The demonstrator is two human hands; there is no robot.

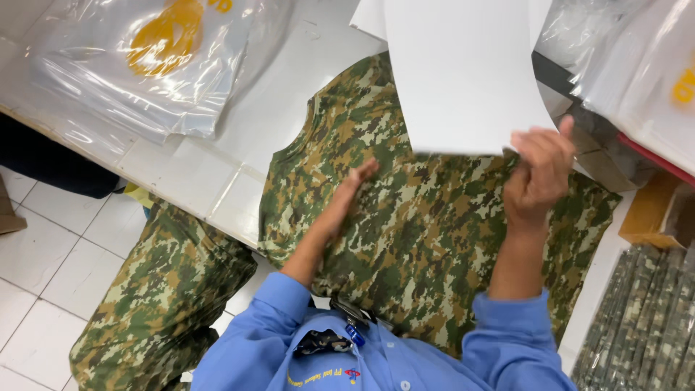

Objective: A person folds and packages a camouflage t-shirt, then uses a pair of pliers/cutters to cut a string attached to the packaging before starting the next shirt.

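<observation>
A green and brown camouflage shirt [427,232] lies spread flat on the white table [239,145], its neck toward the far side. My left hand [347,194] rests flat on the shirt with fingers stretched out, holding nothing. My right hand [539,170] pinches the near corner of a stiff white sheet [463,72] and holds it above the shirt's upper part. Both arms wear blue sleeves.
A stack of clear plastic bags with a yellow print [152,58] lies at the far left, more clear bags [637,65] at the far right. More camouflage cloth [159,289] hangs off the table's left edge over the tiled floor. Folded camouflage garments [644,326] are stacked at right beside a cardboard box [651,210].
</observation>
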